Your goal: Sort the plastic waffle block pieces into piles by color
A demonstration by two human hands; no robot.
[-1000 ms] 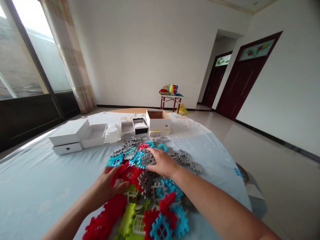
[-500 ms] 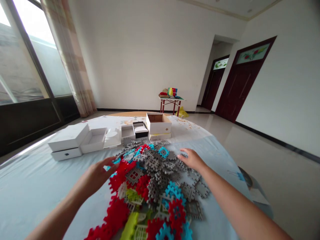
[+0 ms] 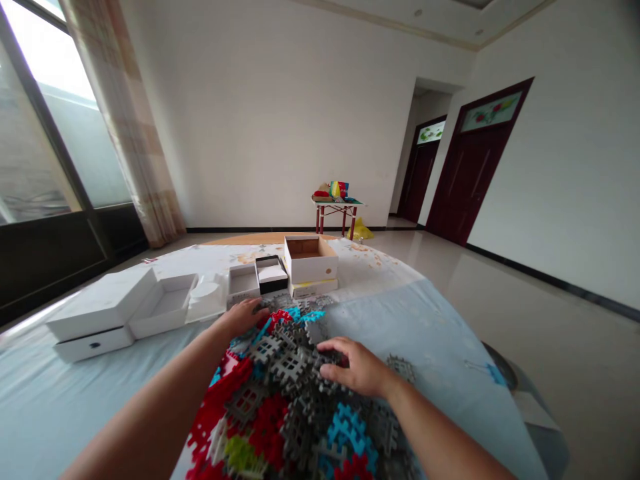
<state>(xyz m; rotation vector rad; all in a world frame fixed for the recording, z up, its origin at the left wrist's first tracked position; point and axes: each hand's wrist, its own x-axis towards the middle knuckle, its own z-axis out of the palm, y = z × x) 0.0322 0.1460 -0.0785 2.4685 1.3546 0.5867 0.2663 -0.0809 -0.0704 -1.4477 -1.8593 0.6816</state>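
Head view: the pile of toothed plastic plates (image 3: 290,365) lies on the cloth-covered worktop (image 3: 405,317), directly before the person and on the near side of the white boxes (image 3: 107,303); the left hand (image 3: 244,316) lies palm down at the pile's far left edge, its underside hidden, so whether it grips a plate cannot be determined; the right hand (image 3: 357,367) is at the pile's right side, thumb and fingers parted, with no plate visibly held between them; the step in hand is judged to be two-handed handling of the loose plates; lifting any single plate calls for a fingertip pinch on its toothed edge, since the plates overlap; the pile's long axis runs from the person towards the boxes; individual plates face mixed directions, some flat, others tilted; the squarish grey plates show no clear long axis.
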